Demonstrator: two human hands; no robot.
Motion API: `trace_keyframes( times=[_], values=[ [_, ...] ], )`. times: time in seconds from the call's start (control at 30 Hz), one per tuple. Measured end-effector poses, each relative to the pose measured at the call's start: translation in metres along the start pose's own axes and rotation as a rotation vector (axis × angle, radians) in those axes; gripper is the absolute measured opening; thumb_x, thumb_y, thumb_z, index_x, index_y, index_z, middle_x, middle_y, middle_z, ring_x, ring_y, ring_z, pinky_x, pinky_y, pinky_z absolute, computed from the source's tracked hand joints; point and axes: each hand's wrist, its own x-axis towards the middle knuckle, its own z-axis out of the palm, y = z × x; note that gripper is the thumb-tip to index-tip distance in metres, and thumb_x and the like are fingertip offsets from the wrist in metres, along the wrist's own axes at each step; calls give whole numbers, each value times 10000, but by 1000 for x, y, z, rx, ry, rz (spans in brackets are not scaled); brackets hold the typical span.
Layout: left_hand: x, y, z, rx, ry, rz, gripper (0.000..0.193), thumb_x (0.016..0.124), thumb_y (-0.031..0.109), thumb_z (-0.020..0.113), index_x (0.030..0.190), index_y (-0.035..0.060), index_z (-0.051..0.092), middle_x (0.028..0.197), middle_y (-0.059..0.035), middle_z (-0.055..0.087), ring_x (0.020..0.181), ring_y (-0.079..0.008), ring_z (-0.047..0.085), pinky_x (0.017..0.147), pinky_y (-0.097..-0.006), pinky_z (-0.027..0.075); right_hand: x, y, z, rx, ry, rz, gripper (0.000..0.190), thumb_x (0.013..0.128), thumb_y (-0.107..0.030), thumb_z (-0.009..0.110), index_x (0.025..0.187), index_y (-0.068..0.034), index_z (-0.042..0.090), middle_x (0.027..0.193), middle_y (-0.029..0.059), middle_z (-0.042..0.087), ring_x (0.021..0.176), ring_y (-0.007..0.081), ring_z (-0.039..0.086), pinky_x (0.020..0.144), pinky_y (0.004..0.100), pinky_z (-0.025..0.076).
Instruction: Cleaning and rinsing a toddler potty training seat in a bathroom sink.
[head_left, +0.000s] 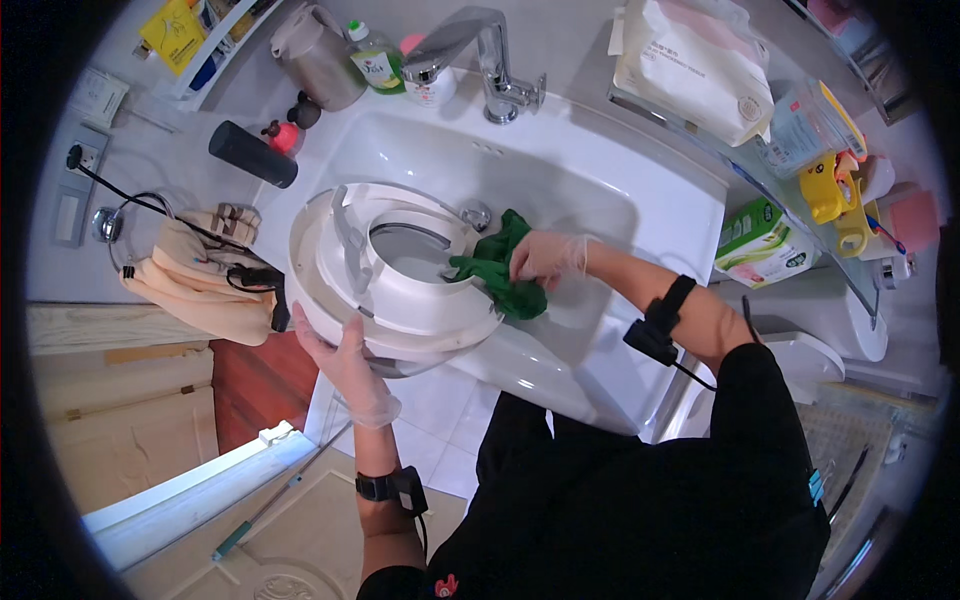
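A large white plastic ring-shaped part (409, 311) with a round central opening rests tilted over the left front of the washbasin (562, 169). My left hand (337, 349), in a clear disposable glove, grips its outer rim from the near left, thumb on top. Bunched in my gloved right hand (541, 259) is a dark green cloth (499, 251), which touches the right side of the part by the inner ring. My right fingertips are partly hidden in the cloth.
Behind the bowl stands a chrome faucet (499, 86), with a green soap bottle (377, 64) and a beige pitcher (319, 56) to its left. A black cylinder (253, 154) lies on the left ledge. On the right, a glass shelf (787, 217) holds a tissue pack (690, 71) and yellow cups (829, 187).
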Motion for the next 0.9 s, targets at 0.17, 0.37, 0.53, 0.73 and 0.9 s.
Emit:
trace_keyframes(
  times=[0.17,0.37,0.53,0.73,0.9],
  values=[
    [5,35,-4,64,-29,143,714,740,11,554,1370,43,220,1347,-117,324,1210,-228,353,1029,-339,253,66,-2,-17,-495,621,25,221,729,-103,553,923,-48,643,932,198,625,904,328,608,793,405,484],
    [4,59,-18,164,11,369,838,667,108,666,1371,54,215,1352,-121,315,1231,-252,332,1043,-376,243,123,19,-8,-334,637,102,239,778,-141,512,949,-19,625,946,206,617,939,330,592,810,397,470],
    [6,67,-34,292,52,542,961,621,306,759,1373,69,209,1358,-139,306,1244,-266,315,1041,-392,247,167,44,-1,-411,904,136,218,761,-168,559,914,-34,640,943,213,617,933,328,597,793,396,481],
    [8,81,-56,585,114,712,1015,604,393,746,1364,51,167,1318,-133,284,1233,-278,295,1039,-414,219,139,23,-7,-340,788,79,197,725,-166,586,858,-34,649,900,206,626,897,317,608,768,377,485],
    [14,79,-48,516,119,765,996,603,384,739,1355,52,177,1323,-136,276,1231,-277,295,1035,-415,225,112,31,-23,-333,650,95,185,722,-148,616,867,-34,637,850,147,644,812,261,628,708,343,490]
  ],
)
